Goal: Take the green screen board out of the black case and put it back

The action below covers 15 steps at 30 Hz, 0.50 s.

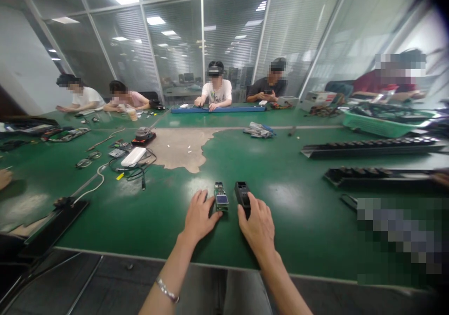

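Near your edge of the glossy desk (pixel 298 240), your left hand (pixel 199 218) has fingers splayed beside a slim circuit board (pixel 219 189); your right hand (pixel 258 221) curves over a hollow black casing (pixel 242 191), grip unclear. Farther in lie a white box (pixel 133 157), tangled cables (pixel 143 183), crumpled fabric (pixel 259 130).

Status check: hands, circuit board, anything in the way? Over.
Left hand beside circuit board, contact unclear. Right hand on black casing. Cables off to the left.
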Tool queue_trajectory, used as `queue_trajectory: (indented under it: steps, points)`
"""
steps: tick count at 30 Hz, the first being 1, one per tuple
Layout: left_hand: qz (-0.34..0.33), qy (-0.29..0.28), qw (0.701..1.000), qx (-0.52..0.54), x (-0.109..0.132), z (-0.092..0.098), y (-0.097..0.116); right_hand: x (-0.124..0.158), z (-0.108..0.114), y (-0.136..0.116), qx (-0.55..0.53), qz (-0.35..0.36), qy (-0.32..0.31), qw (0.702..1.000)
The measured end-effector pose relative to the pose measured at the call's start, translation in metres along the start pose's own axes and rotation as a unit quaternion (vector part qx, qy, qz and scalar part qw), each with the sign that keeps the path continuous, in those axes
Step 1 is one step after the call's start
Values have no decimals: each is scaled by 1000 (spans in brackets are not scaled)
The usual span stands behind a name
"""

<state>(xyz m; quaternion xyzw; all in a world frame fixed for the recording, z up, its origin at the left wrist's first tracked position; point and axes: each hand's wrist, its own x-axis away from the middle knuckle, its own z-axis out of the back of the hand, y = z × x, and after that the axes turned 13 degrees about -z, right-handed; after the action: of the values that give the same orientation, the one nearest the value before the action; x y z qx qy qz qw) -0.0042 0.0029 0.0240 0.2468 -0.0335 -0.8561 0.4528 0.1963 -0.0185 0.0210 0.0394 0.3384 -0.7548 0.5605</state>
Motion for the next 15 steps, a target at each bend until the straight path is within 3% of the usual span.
queue_trajectory:
  steps: [9,15]
  points:
    - [-13,9,1000,-7,6,0,-4,0,-3,-2,-48,-40,0,998]
    - [-13,18,1000,7,9,-6,-8,-5,11,-37,-118,-67,6,991]
